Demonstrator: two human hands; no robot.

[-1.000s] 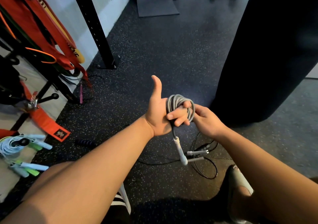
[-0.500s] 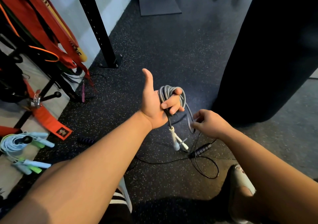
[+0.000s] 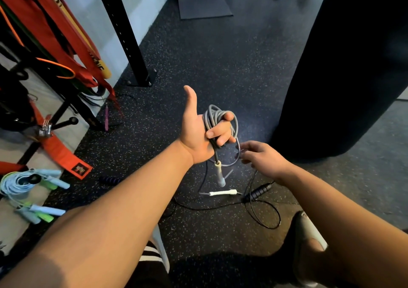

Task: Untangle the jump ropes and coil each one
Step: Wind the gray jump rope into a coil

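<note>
Head view: left hand (image 3: 198, 135) clenches the grey rope coil (image 3: 215, 119), right hand (image 3: 262, 158) at four o'clock pinching its loose loop — slack could snag the black rope (image 3: 260, 208) on the floor.

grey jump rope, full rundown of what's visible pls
The grey jump rope is a smooth, plastic-looking cord, mostly wound in several loops around the fingers of the left hand, thumb up. One white handle hangs straight down below that hand; the other white handle lies on the speckled floor. A loose loop droops toward the right hand, whose fingertips are at the cord.
</note>
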